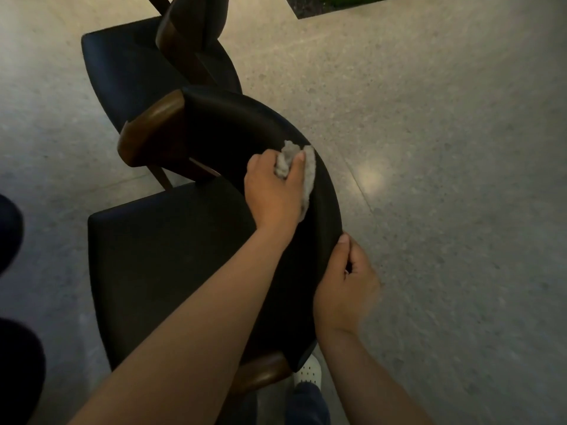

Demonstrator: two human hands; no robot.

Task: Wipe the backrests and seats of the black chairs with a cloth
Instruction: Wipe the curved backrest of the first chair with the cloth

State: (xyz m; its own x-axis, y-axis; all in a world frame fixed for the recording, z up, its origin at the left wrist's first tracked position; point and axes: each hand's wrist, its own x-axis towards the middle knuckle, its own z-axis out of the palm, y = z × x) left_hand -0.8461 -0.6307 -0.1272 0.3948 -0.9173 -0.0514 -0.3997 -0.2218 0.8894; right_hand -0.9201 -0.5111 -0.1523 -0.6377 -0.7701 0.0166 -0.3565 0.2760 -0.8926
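The near black chair has a curved padded backrest (pixel 245 124) with brown wooden ends and a black seat (pixel 171 253) to its left. My left hand (pixel 273 188) is closed around a crumpled grey cloth (pixel 308 173) and presses it against the inner face of the backrest. My right hand (pixel 346 286) grips the backrest's outer top edge nearer to me, thumb on top. A second black chair (pixel 129 65) stands just beyond, its seat showing behind the first chair's backrest.
Pale speckled stone floor (pixel 445 148) spreads wide to the right. Dark rounded shapes (pixel 12 363) sit at the left edge. A white shoe (pixel 308 374) and a dark trouser leg show below the chair. A dark planter edge (pixel 337 4) lies at the top.
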